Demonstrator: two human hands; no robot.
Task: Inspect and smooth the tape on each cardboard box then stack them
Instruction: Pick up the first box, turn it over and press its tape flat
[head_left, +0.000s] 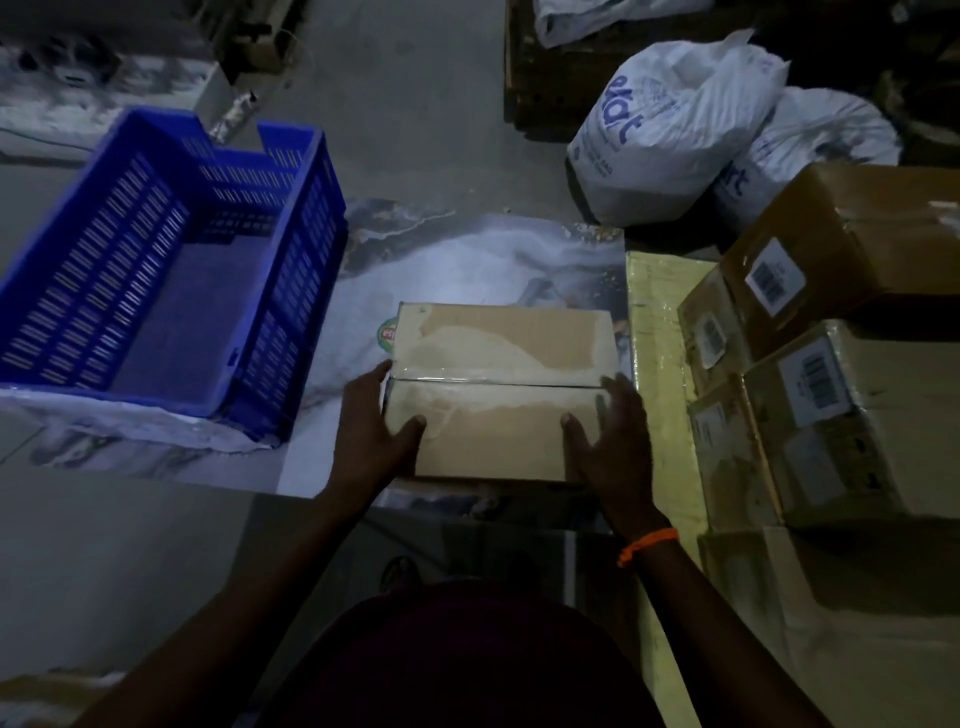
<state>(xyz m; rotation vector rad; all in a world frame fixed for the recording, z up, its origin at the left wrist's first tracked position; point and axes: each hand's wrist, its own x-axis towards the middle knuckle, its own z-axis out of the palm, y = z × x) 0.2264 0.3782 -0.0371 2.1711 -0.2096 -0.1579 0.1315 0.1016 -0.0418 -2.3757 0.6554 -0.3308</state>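
While our left hand (375, 422) and right hand (609, 434) press the box (501, 348) ends, seemingly flat-fingered, tape (493, 378) runs crosswise between them.

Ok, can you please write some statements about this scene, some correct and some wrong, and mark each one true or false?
1. Both hands touch the cardboard box: the left hand at its left side, the right hand at its right side. True.
2. The blue crate is full of boxes. False: nothing shows inside it.
3. The orange band is on the left wrist. False: it is on the right wrist.
4. The labelled boxes are stacked to the right of the cardboard box. True.
5. The white bags lie inside the crate. False: they lie at the far right, beyond the stack.
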